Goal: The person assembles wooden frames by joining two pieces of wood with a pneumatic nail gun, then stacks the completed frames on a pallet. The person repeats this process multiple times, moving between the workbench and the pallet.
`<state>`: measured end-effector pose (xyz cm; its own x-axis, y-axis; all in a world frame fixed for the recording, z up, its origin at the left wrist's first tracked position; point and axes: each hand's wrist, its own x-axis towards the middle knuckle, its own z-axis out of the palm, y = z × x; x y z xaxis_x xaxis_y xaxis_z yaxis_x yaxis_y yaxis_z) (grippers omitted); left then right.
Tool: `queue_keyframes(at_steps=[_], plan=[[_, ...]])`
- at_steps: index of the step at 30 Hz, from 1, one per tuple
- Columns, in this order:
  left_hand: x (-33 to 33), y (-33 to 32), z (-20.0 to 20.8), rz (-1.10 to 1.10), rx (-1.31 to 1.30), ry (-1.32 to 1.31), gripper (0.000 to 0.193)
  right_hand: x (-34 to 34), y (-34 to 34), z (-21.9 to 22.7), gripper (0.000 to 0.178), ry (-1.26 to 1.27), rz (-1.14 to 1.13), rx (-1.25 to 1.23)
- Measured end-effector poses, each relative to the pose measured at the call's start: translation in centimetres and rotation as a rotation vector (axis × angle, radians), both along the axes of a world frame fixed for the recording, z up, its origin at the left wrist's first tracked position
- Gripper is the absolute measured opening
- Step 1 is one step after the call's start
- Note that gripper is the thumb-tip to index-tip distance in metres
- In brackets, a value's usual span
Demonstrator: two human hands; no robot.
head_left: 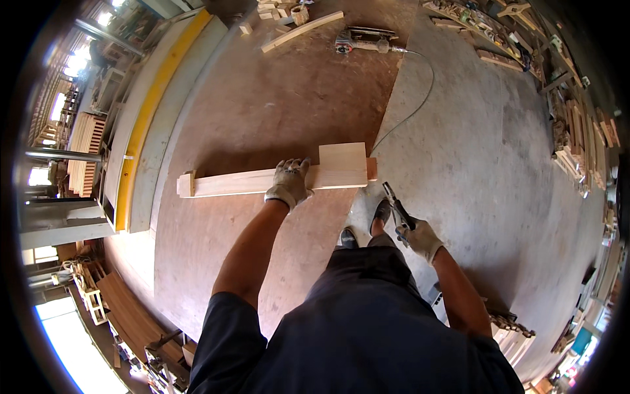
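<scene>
A long pale wooden workpiece (230, 184) lies across the brown work surface in front of me, with a small block at its left end and a squarish wooden panel (343, 164) at its right. My left hand (289, 182), in a light work glove, grips the workpiece right of its middle, fingers over the far edge. To the right, my gloved right hand (420, 238) is closed around a slim tool with a black grip and a metal end (398, 205). Its exact kind is unclear. The metal end points up toward the panel's right side, apart from it.
A corded or hosed power tool (367, 42) lies at the far edge beside a curved wooden strip (302, 31) and wood offcuts. Left stands a long bench with a yellow stripe (146, 125). Stacked timber (577, 141) lines the right side. My shoes are on the grey floor (485, 177).
</scene>
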<state>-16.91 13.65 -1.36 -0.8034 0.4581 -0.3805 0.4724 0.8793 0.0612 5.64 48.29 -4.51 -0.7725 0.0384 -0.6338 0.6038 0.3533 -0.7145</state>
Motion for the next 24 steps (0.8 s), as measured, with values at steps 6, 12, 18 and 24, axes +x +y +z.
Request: queue_keyframes(at_steps=[6, 12, 18, 24], plan=[[-3.7, -0.1, 2.9, -0.170, -0.057, -0.220, 0.100, -0.8, -1.3, 5.5, 0.041, -0.053, 0.078, 0.048], [-6.1, -0.9, 6.2, 0.157, 0.213, -0.663, 0.090, -1.2, -0.9, 7.4, 0.040, -0.015, 0.065, 0.112], [-5.3, -1.8, 5.8, 0.101, 0.171, -0.287, 0.095, -4.8, -1.1, 8.4, 0.043, 0.237, 0.116, 0.309], [-3.8, -1.2, 3.5, 0.013, -0.011, 0.053, 0.101, -8.5, 0.3, 5.6, 0.049, 0.395, 0.197, 0.622]])
